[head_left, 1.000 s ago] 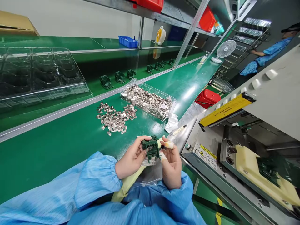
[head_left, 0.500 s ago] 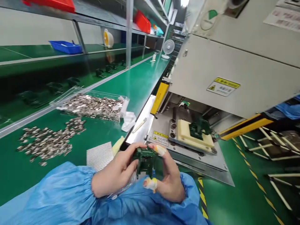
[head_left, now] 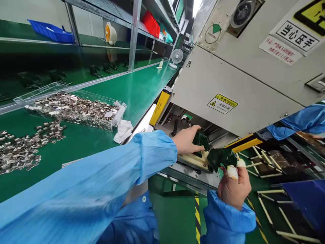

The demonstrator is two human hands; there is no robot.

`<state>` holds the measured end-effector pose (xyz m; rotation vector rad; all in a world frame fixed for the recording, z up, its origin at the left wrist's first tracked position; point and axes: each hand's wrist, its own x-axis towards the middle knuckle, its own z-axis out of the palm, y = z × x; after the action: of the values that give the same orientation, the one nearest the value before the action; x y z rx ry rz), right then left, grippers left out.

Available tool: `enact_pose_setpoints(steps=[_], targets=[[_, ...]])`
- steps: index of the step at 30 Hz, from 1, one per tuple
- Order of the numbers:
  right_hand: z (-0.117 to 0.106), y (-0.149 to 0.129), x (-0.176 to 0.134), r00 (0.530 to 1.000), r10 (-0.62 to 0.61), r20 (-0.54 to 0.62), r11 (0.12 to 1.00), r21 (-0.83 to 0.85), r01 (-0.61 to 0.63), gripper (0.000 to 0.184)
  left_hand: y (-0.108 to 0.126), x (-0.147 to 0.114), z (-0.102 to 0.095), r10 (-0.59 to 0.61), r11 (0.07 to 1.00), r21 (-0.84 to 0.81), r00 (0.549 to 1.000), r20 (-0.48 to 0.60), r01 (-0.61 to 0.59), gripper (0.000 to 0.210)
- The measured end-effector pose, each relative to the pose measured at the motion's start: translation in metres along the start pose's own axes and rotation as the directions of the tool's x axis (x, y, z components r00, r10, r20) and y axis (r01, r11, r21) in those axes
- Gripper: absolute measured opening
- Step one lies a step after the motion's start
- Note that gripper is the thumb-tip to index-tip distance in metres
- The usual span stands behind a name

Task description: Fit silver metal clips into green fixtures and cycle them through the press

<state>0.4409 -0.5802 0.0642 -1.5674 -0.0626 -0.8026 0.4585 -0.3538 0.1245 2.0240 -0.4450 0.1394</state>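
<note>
1. Well to the left of all the person's fingers, a loose heap of metal pieces [head_left: 30, 147] is lying on the green bench [head_left: 137, 83], and a clear tray [head_left: 120, 116] of similar pieces is sitting beside it.
2. Between that tray and the left fingers, a white cloth [head_left: 123, 131] is lying, and a yellow bar [head_left: 159, 108] is standing at the machine's edge; the forearm is best kept from brushing it.
3. The left hand [head_left: 187, 140] is reaching in under the pale machine [head_left: 203, 79], its thumb and forefinger standing apart at the seated green part [head_left: 202, 139]; whether they are gripping it cannot be told. An even hold would probably be keeping the part level.
4. Just below the left thumb, the cream fixture [head_left: 195, 160] is apparently supporting that part; straight moves without twisting should be sparing its edges.
5. Just right of the left thumb, the second green part [head_left: 220, 158] is hanging near the seated one, contact unclear; avoiding a knock is probably the main care.
6. The right hand [head_left: 234, 189] is pinching this second part at its near edge with wrapped fingertips [head_left: 232, 172]; the wraps may be dulling touch, so a steady pinch is seeming wise.
7. Above and right of those fingertips, a sign [head_left: 297, 36] is warning of crushed hands, so lingering inside is looking unwise.
</note>
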Motion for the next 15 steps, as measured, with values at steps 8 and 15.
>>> enact_pose_setpoints(steps=[8, 15], targets=[[0.047, 0.001, 0.03, 0.754, -0.049, 0.655, 0.972, -0.144, 0.188, 0.062, -0.012, -0.104, -0.102, -0.203, 0.972, -0.141, 0.974, -0.099, 0.189, 0.065], [0.015, 0.002, 0.009, 0.835, -0.122, 0.537, 0.761, -0.489, 0.426, 0.053, -0.073, -0.191, -0.112, -0.459, 0.854, -0.209, 0.879, 0.126, 0.476, 0.06]])
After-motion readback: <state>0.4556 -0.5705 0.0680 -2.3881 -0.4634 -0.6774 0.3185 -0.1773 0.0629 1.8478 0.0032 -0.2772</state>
